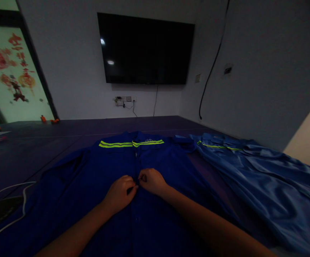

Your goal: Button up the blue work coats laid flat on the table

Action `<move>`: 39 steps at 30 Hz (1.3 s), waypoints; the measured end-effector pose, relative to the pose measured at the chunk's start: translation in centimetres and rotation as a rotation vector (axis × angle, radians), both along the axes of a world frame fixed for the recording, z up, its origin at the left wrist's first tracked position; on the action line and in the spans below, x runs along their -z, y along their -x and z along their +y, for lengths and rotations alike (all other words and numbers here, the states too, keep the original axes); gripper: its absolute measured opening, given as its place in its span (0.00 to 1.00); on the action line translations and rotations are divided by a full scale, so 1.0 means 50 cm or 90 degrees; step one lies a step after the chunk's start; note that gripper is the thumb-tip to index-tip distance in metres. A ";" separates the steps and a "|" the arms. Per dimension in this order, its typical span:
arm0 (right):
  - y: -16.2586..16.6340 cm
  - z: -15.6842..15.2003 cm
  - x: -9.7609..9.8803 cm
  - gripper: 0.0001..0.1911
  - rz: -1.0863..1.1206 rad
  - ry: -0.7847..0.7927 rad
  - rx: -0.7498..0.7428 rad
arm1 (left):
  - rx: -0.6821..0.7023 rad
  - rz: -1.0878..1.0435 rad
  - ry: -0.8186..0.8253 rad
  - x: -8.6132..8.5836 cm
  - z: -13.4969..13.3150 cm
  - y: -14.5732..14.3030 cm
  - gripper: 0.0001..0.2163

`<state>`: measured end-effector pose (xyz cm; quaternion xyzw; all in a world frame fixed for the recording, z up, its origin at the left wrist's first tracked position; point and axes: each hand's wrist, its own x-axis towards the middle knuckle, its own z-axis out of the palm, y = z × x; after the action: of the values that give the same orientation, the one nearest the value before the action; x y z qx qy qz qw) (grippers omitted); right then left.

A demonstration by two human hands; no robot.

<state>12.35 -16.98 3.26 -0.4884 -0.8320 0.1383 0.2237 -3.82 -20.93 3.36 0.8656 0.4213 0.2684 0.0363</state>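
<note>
A dark blue work jacket with yellow-green reflective strips across the chest lies spread out in front of me, collar away from me. Both hands meet at its front placket, below the chest strips. My left hand pinches the placket's edge with thumb and fingers. Close beside it, my right hand is curled, its fingertips also pinching the placket. Whether a button sits between the fingers is hidden. Below the hands, a small button shows dimly on the front.
A second, lighter blue work garment lies to the right. At left are a white cable and a dark flat object. Small orange items lie by the door. A television hangs on the far wall.
</note>
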 end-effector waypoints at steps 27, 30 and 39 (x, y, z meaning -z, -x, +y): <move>0.017 0.018 -0.004 0.07 0.020 0.060 0.129 | 0.010 0.033 -0.021 0.003 -0.006 -0.007 0.12; 0.019 0.017 -0.002 0.07 0.021 0.061 0.137 | 0.009 0.027 -0.015 0.004 -0.005 -0.006 0.11; -0.005 0.013 0.019 0.07 0.134 0.057 0.054 | -0.158 0.029 0.076 -0.016 -0.024 -0.013 0.09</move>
<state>12.62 -16.33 2.30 -0.5151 -0.7757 0.2162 0.2936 -3.16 -22.10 4.15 0.8088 0.5413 0.2255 0.0446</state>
